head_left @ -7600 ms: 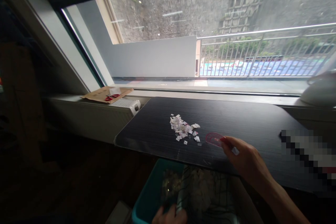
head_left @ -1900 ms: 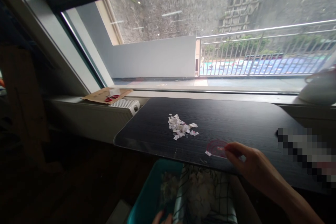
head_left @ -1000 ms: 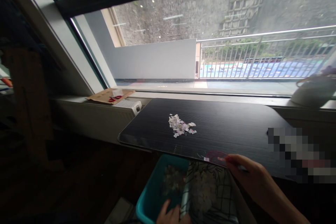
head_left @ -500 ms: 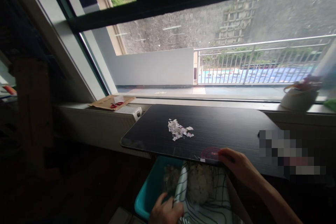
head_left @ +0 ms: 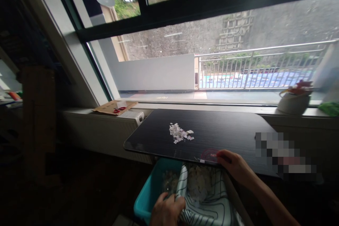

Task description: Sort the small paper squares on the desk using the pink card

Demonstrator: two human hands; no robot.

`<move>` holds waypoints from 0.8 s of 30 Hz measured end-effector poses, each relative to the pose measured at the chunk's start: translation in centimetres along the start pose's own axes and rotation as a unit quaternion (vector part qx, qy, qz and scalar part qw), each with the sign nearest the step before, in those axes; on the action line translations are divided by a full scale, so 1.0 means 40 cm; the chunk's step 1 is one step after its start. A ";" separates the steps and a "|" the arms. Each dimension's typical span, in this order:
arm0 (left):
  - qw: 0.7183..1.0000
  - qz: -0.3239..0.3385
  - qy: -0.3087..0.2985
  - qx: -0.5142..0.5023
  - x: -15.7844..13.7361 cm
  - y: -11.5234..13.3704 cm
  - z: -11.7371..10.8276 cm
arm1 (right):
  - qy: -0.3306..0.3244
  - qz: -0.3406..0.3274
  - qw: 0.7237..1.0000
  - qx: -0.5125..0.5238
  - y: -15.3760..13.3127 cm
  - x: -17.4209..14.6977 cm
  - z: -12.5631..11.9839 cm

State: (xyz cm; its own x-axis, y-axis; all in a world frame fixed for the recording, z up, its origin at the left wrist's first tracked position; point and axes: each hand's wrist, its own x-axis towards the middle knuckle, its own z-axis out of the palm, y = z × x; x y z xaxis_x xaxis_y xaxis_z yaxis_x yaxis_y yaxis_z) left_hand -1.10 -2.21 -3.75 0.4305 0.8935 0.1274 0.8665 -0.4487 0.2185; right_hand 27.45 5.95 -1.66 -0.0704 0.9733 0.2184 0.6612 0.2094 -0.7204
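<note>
At the table's front edge my right hand [head_left: 235,165] pinches the side of a flat, see-through pink round piece [head_left: 208,155], which lies on the black table top. A small white scrap [head_left: 202,161] is beside it at the edge. Lower down, my left hand [head_left: 167,209] is closed on the near rim of a striped fabric bin [head_left: 219,204]; its fingertips are partly hidden. Pale, see-through pieces [head_left: 197,185] fill part of that bin. Left of it stands a teal plastic tub [head_left: 145,197] with small clear pieces inside.
A pile of white paper scraps [head_left: 178,133] lies on the black table [head_left: 219,123]. Red-handled scissors [head_left: 119,109] rest on brown paper [head_left: 104,107] above a radiator [head_left: 132,114]. A white pot [head_left: 292,104] stands on the windowsill, and a blurred-out patch covers the table's right end.
The view has tilted and shifted slightly. Both hands keep their places, the right at the pink piece and the left at the striped bin's rim.
</note>
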 end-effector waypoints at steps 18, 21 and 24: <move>0.997 -0.028 -0.071 0.022 0.012 0.031 0.000 | -0.017 -0.032 0.999 -0.011 -0.083 -0.070 0.008; 0.993 -0.022 -0.104 0.040 0.019 0.055 0.046 | -0.025 -0.029 0.999 -0.009 -0.077 -0.091 0.044; 0.992 -0.035 -0.114 0.044 0.026 0.078 0.087 | -0.005 -0.017 1.000 0.000 -0.024 -0.130 0.091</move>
State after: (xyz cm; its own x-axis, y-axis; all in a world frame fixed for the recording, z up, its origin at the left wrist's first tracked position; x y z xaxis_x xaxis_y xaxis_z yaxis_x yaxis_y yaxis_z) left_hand 2.93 -2.62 -6.29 0.4051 0.9078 -0.1088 0.9109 -0.3905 0.1335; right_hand 24.46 1.05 -4.49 -0.0995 0.9667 0.2358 0.6591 0.2416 -0.7122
